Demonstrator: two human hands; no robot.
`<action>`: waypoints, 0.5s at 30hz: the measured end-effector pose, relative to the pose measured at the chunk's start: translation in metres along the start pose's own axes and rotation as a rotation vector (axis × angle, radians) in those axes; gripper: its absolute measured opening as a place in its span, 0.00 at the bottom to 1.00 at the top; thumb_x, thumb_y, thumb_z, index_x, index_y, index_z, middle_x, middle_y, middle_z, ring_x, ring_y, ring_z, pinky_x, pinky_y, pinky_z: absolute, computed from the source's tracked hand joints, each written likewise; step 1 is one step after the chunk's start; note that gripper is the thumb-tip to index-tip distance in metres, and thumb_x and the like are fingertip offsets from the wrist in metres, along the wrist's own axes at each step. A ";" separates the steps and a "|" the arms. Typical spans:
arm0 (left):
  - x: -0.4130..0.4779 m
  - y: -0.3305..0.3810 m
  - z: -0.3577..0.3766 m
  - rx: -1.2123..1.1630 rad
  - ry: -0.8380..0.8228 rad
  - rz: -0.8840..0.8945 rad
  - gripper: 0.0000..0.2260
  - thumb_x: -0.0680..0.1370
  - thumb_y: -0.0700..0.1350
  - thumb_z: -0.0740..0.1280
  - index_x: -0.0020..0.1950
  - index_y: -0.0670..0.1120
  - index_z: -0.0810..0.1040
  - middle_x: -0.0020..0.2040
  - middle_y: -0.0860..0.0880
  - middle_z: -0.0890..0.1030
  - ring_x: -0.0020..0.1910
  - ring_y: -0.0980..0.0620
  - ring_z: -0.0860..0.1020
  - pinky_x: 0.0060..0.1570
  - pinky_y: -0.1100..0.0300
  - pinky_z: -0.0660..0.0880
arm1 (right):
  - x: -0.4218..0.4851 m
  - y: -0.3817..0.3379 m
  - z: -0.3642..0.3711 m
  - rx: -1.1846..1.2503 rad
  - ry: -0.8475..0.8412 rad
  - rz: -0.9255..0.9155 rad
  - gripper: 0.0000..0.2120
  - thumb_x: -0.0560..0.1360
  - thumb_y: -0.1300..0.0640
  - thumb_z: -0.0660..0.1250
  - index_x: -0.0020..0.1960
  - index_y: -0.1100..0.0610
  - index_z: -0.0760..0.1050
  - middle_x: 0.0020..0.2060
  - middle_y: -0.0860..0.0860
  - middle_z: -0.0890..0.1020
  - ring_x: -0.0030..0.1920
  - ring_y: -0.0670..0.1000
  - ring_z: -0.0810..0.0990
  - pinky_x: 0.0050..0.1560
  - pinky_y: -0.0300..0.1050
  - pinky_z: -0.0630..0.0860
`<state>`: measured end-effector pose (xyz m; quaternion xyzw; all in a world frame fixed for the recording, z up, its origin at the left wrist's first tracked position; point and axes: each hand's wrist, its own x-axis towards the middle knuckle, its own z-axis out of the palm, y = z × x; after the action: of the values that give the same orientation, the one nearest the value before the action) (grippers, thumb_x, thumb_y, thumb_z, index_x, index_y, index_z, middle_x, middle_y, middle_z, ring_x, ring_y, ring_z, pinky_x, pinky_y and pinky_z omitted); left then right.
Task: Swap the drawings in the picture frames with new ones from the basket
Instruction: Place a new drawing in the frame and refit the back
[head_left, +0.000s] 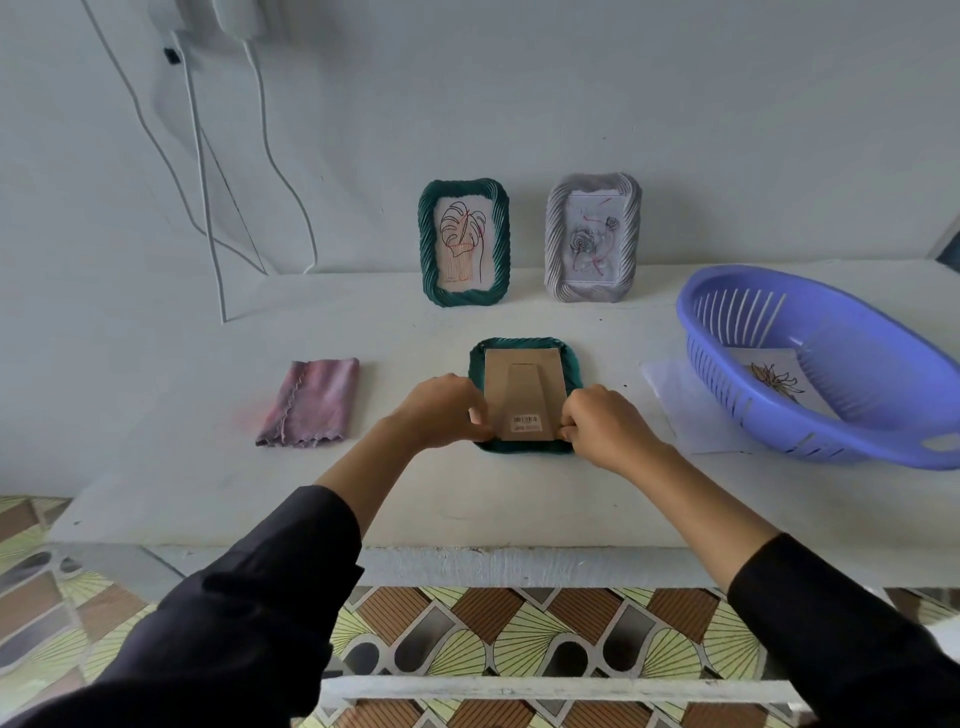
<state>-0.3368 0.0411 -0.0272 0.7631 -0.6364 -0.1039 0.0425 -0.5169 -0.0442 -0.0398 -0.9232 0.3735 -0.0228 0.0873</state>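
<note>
Left hand (447, 410) and right hand (605, 426) are pinching, fingers curled, the near corners of the cardboard backing (522, 384) on the face-down green frame (525, 447) lying mid-table, left of the purple basket (779, 283) holding a drawing (776, 379).

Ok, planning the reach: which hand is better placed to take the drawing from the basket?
The right hand: it is at the face-down frame's right edge, nearer the purple basket; the left hand must cross over.

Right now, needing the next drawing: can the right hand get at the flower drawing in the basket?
Probably yes, once it releases the frame: the basket beside the right hand is open-topped, the flower drawing uncovered.
</note>
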 end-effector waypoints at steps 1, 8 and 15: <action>0.000 0.000 0.000 -0.007 -0.008 -0.005 0.10 0.73 0.53 0.69 0.46 0.48 0.83 0.48 0.51 0.83 0.47 0.51 0.80 0.48 0.55 0.76 | 0.001 0.001 0.001 0.019 0.005 0.011 0.22 0.74 0.64 0.63 0.27 0.58 0.56 0.26 0.52 0.62 0.33 0.57 0.66 0.29 0.44 0.59; 0.004 -0.001 0.000 -0.026 -0.015 -0.038 0.11 0.71 0.53 0.71 0.47 0.47 0.83 0.49 0.50 0.83 0.47 0.50 0.78 0.47 0.56 0.75 | 0.002 -0.003 0.001 0.087 0.029 0.094 0.16 0.73 0.67 0.62 0.29 0.59 0.64 0.35 0.57 0.74 0.39 0.60 0.75 0.38 0.46 0.70; 0.012 0.002 -0.005 -0.031 0.003 -0.095 0.16 0.73 0.58 0.68 0.53 0.49 0.83 0.51 0.51 0.83 0.46 0.51 0.76 0.46 0.58 0.72 | 0.011 0.004 -0.007 0.250 -0.090 0.164 0.11 0.72 0.61 0.66 0.32 0.60 0.72 0.38 0.57 0.79 0.42 0.59 0.79 0.41 0.46 0.73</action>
<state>-0.3360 0.0287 -0.0234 0.7919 -0.5978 -0.1144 0.0505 -0.5121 -0.0557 -0.0337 -0.8716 0.4376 -0.0207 0.2198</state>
